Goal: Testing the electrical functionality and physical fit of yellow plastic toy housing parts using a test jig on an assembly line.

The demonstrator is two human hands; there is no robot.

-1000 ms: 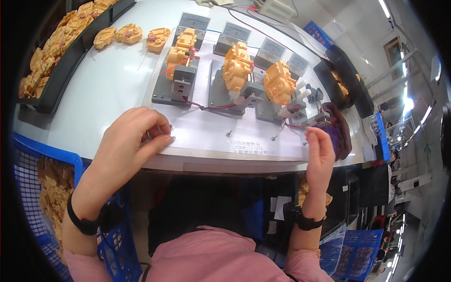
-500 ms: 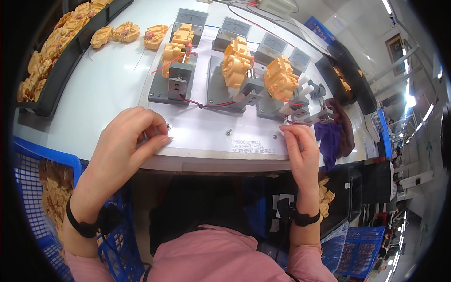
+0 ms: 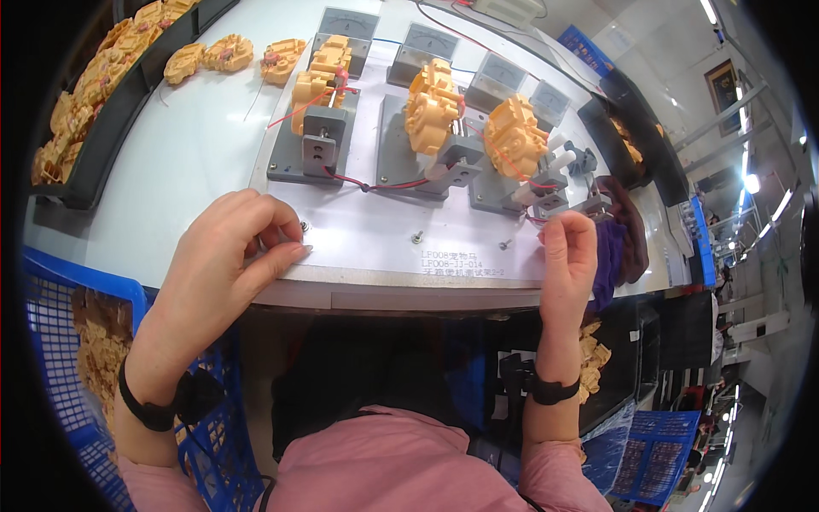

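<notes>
My left hand (image 3: 226,252) is at the board's front left, fingers curled and thumb and forefinger at a small metal toggle switch (image 3: 304,226). Beyond the front right corner, my right hand (image 3: 567,264) hovers with fingers folded in; nothing shows in it. A similar switch (image 3: 505,245) lies just left of it, untouched, and another switch (image 3: 417,237) stands between the hands. Behind them, three yellow-orange plastic gear housings with red wires sit upright in grey test fixtures: a left housing (image 3: 322,81), a middle housing (image 3: 432,107) and a right housing (image 3: 515,141).
Analog meters (image 3: 350,24) line the board's back. Loose housings (image 3: 229,53) lie at the far left beside a full black tray (image 3: 107,141). A purple cloth (image 3: 607,247) lies right of my right hand. Blue baskets (image 3: 85,264) stand below the table's left edge.
My right hand has moved right, away from the right switch, and its fingers have curled in more. My left hand stays at its switch. The view has shifted slightly.
</notes>
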